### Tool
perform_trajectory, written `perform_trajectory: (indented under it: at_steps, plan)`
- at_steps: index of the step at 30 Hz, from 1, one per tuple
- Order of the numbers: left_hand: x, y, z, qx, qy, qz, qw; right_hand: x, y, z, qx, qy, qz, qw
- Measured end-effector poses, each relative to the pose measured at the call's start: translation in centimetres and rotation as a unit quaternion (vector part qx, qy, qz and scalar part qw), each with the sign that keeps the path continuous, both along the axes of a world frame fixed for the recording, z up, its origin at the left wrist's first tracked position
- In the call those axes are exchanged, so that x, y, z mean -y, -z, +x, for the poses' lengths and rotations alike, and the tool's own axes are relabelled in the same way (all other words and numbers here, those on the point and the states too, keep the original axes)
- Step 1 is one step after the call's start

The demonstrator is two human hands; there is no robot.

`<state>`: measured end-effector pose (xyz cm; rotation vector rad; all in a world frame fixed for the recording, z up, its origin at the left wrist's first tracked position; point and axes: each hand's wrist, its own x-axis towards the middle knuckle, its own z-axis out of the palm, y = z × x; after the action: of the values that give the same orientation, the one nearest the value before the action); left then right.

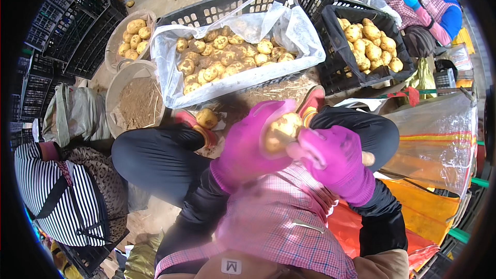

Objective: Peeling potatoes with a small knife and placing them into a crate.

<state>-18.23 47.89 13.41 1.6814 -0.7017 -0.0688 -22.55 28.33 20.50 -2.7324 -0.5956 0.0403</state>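
My left hand [248, 151], in a magenta knit glove, is wrapped around a yellow potato [285, 128] with brown soil patches, held above my lap. Close against the potato's right side is my right hand [335, 159], gloved alike, its fingers curled and blurred. A pale rounded end [368, 159], perhaps of a handle, sticks out beside the right wrist; what the right fingers grip is hidden. Ahead of my knees stands a black plastic crate [221, 13] lined with a white sheet [232, 91], filled with soil-covered potatoes [228, 52]. One potato [206, 118] lies by my left shoe.
At left stand a tub of soil [110, 100] and a basin of potatoes [110, 52]. A black-lined crate [329, 62] at right is heaped with cleaner potatoes [372, 48]. Another person [434, 11] sits far right; a person in stripes [66, 201] is close at left.
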Motion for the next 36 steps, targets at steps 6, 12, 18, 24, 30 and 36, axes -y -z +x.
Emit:
perform_trajectory:
  at_steps: [6,12,18,24,30,36]
  plan:
    - [0.0,-0.2,0.0,0.033,-0.03,0.042,0.998,0.2,1.1,-0.1,0.04,0.029,0.105,0.993]
    - [1.1,-0.7,-0.5,0.101,-0.153,0.05,0.982,-0.5,2.0,-1.0,0.052,0.107,0.165,0.979]
    - [3.1,-0.4,-1.8,0.029,-0.232,0.089,0.968,-2.1,0.7,-0.9,-0.013,0.163,0.132,0.978]
    - [4.1,0.2,-2.7,0.05,-0.243,0.072,0.966,-3.3,0.4,-0.3,0.035,0.169,0.15,0.974]
    - [4.4,1.9,-2.6,0.078,-0.189,0.082,0.975,-2.3,1.3,-1.8,0.005,0.056,0.065,0.996]
    - [3.9,2.1,-2.6,0.062,-0.257,0.067,0.962,-2.1,2.4,-1.8,0.01,0.142,0.177,0.974]
